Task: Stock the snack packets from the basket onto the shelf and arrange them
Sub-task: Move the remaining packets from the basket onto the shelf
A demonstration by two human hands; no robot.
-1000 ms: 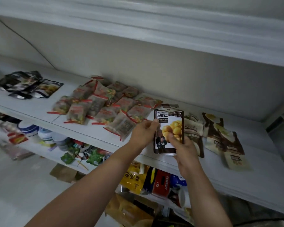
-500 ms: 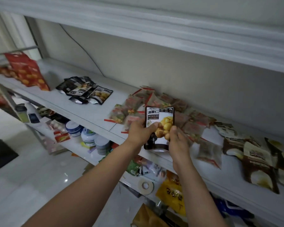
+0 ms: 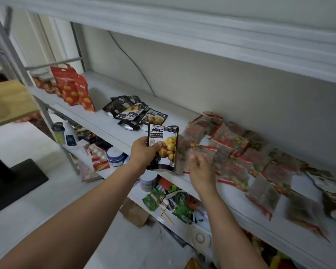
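Head view: the left hand (image 3: 144, 152) grips a black-and-white chestnut packet (image 3: 164, 144) printed with yellow kernels, upright over the shelf (image 3: 105, 121) front edge. The right hand (image 3: 201, 171), blurred, fingers loosely apart, holds nothing. On the shelf lie matching dark packets (image 3: 132, 111) and red-trimmed sachets (image 3: 231, 152).

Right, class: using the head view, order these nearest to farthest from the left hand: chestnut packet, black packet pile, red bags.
1. Chestnut packet: gripped in the left hand.
2. Black packet pile: on the shelf, just beyond.
3. Red bags: standing at the shelf's far-left end.
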